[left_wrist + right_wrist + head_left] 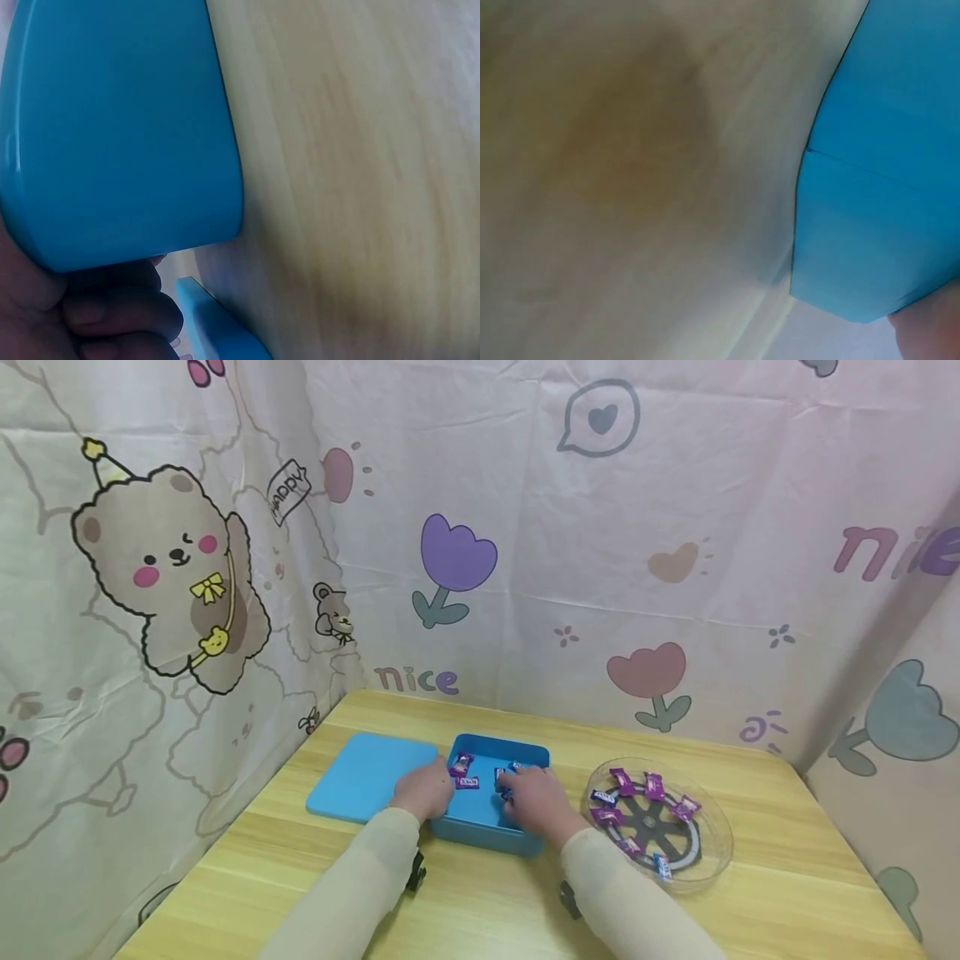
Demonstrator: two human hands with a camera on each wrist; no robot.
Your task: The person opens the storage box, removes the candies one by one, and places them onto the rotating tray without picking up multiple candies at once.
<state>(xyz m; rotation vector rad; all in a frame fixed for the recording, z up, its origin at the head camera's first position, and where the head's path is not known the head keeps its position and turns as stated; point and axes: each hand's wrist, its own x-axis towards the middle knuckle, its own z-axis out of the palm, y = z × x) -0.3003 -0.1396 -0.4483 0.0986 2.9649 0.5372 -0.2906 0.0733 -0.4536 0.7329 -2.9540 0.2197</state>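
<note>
Wrapped candies (pixel 467 782) lie inside the blue box (pixel 483 837), two at its ten o'clock, others around one o'clock by the right hand (pixel 538 802), whose fingers bend down; whether they pinch one cannot be told. At the box's nine o'clock, the left hand (pixel 425 789) grips its wall with curled fingers, beside a blue lid (pixel 360 777). A clear tray (pixel 716 850) sits at three o'clock.

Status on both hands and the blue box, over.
Left hand holds blue box, left side. Right hand inside, at wrapped candies, grip unclear. Lid off, lying left. No obstruction seen.
</note>
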